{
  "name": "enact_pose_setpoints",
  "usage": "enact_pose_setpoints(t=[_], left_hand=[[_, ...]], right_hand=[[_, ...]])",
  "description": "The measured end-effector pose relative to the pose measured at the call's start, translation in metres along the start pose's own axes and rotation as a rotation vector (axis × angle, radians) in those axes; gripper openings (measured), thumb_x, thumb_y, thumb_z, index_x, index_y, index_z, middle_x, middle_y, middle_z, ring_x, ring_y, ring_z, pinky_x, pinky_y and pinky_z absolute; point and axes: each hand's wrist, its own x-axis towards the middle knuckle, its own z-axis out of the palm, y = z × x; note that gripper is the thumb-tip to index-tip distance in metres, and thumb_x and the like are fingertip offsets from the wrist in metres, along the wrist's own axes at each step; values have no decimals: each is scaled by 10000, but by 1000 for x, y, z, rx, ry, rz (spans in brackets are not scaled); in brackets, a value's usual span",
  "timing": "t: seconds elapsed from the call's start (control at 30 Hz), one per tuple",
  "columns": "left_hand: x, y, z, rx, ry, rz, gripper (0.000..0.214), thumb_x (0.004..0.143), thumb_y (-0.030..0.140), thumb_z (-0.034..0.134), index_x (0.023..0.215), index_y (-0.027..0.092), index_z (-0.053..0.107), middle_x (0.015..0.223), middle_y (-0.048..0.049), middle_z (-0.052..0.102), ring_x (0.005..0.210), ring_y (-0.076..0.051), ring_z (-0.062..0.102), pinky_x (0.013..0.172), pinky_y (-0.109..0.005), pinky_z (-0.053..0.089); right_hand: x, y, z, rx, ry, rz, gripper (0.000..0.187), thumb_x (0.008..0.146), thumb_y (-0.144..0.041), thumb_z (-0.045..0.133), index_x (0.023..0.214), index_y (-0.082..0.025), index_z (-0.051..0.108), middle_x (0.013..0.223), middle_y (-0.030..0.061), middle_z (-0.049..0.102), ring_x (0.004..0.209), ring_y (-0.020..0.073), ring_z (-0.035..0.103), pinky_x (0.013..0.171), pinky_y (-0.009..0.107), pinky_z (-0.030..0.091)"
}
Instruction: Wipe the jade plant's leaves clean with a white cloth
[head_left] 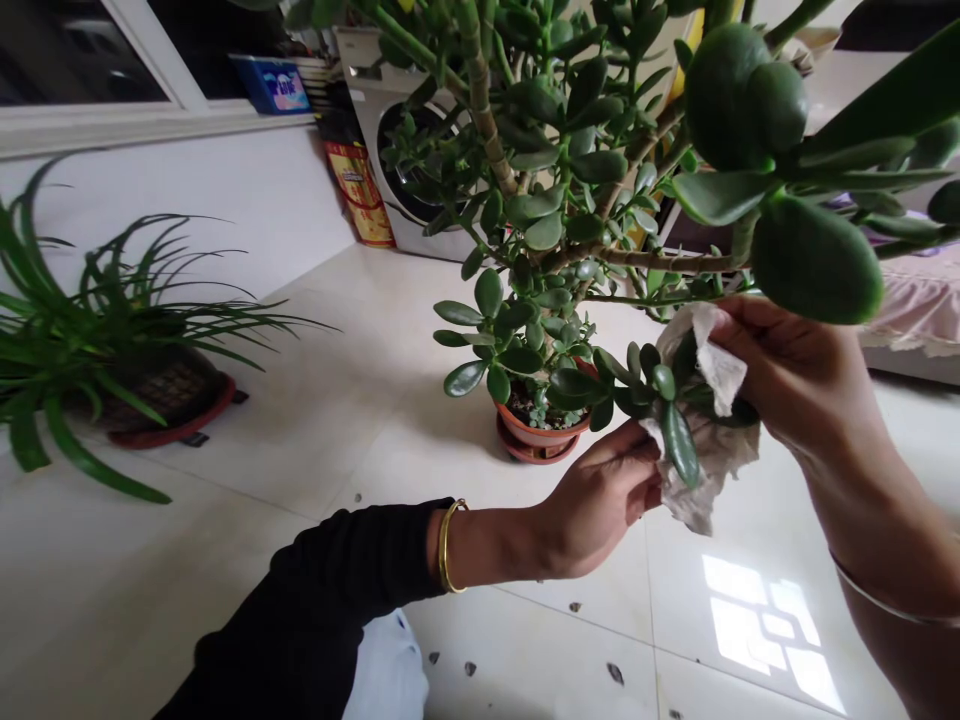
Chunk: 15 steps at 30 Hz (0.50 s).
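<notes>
A large jade plant [555,230] with thick oval leaves rises from a terracotta pot [540,430] on the floor. My left hand [592,500] reaches in from below, its fingers closed on a damp-looking, greyish-white tissue [709,490] under a low cluster of leaves [679,440]. Above that cluster, my right hand [802,375] pinches an upper part of tissue against a leaf. Whether both hands hold one piece or two, I cannot tell. Some fingertips are hidden behind the tissue and leaves.
A spiky-leaved plant [150,340] stands in a dark pot at the left. Behind are a washing machine [409,150], a red-and-yellow bag [360,195] and a blue box [270,85] on the sill. Several dark bits, one a dry flake [615,673], lie on the tiles.
</notes>
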Motion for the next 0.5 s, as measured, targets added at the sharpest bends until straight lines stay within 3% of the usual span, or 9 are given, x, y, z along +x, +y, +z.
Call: enact_pose_setpoints(t=[0.13, 0.27, 0.4, 0.5], left_hand=[[-2, 0, 1, 29, -20, -4, 387, 749, 392, 898, 1065, 219, 756, 964, -25, 715, 945, -163, 636, 875, -286, 464], [-4, 0, 2, 56, 26, -10, 406, 691, 411, 929, 998, 216, 748, 875, 5, 662, 834, -123, 568, 818, -263, 441], [-4, -5, 1, 39, 73, -18, 373, 646, 357, 945, 895, 205, 712, 777, 35, 570, 744, -95, 472, 746, -247, 399], [-4, -14, -1, 35, 67, -26, 388, 658, 350, 930, 967, 215, 738, 816, 18, 611, 792, -120, 533, 790, -269, 429]], right_hand=[[-10, 6, 9, 168, 216, -18, 299, 885, -516, 839, 874, -221, 786, 760, -23, 674, 620, 85, 518, 540, 227, 399], [-18, 15, 14, 366, 388, 24, 234, 896, -447, 838, 845, -227, 779, 705, -36, 628, 564, 81, 471, 505, 218, 398], [-27, 28, 10, 515, 499, 68, 181, 814, -332, 876, 787, -204, 750, 709, -36, 572, 614, 81, 482, 539, 194, 415], [-41, 43, 4, 560, 553, 134, 174, 707, -214, 879, 771, -194, 719, 711, -35, 559, 634, 91, 487, 539, 196, 408]])
